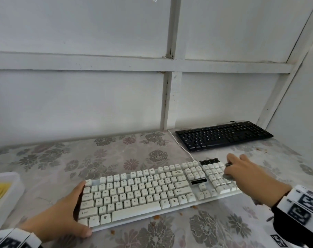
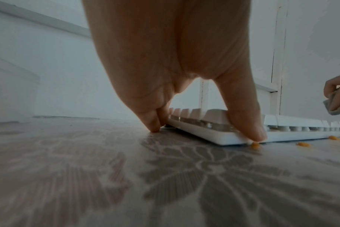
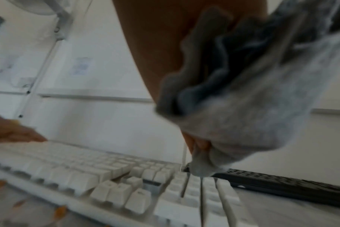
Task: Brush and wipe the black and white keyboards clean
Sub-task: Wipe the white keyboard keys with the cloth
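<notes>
Crumbs point(image 2: 255, 145) of orange colour lie on the flower-patterned tablecloth point(image 1: 134, 154) just beside the near edge of the white keyboard point(image 1: 143, 190), which sits at a slant in the middle of the cloth. At the white keyboard's left end the left hand point(image 1: 62, 215) grips the frame: its thumb point(image 2: 248, 122) is down on the near left corner, and its fingers point(image 2: 151, 121) run along the left side with their tips touching the cloth. Over the white keyboard's right end, above the number pad, the right hand point(image 1: 248, 174) has its fingers curled round a bunched grey cloth point(image 3: 233, 99). The wrist view there is blurred, so whether the grey cloth touches the keys cannot be told. Beyond the white keyboard's right end, well apart from it and close to the white panelled wall point(image 1: 80, 95), lies the black keyboard point(image 1: 223, 136), with neither hand on it. A white cable point(image 1: 179, 145) runs from the white keyboard's far edge toward the wall, passing the left end of the black keyboard. Far to the left of the white keyboard, at the picture's edge, stands a white tray point(image 1: 3, 192) with something yellow inside that is too blurred to name.
</notes>
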A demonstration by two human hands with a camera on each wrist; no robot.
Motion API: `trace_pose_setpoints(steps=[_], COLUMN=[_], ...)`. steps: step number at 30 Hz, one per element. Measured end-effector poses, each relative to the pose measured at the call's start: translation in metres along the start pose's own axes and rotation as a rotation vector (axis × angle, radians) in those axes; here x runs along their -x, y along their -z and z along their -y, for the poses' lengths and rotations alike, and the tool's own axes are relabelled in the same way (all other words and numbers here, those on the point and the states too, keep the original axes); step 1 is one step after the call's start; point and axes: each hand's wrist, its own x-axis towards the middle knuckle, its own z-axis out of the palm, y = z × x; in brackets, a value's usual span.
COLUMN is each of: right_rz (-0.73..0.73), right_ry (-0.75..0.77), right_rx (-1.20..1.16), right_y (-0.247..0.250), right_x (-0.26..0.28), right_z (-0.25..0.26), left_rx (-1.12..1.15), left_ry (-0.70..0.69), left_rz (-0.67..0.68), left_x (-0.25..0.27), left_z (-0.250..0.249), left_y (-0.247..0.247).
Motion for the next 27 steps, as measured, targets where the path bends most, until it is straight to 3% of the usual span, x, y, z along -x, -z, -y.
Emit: trace_pose_setpoints(steps=[9, 17, 27], right_rz=[0.022, -0.011, -0.02], right_ry=[-0.004, 0.067, -0.009], right_rx=[-0.398, -0.425, -0.473], right_y=[-0.02, -0.032, -0.035], right_x=[-0.011, -0.006, -0.005], right_z=[0.012, 0.007, -0.023], left_rx=[0.006, 0.065, 0.098], left_ry=[-0.032, -0.044, -0.06], left_rz=[0.001, -0.001, -0.007], left_x=[0.0, -0.002, -0.006], left_z=[-0.001, 0.004, 0.01], left_y=[0.001, -0.001, -0.001])
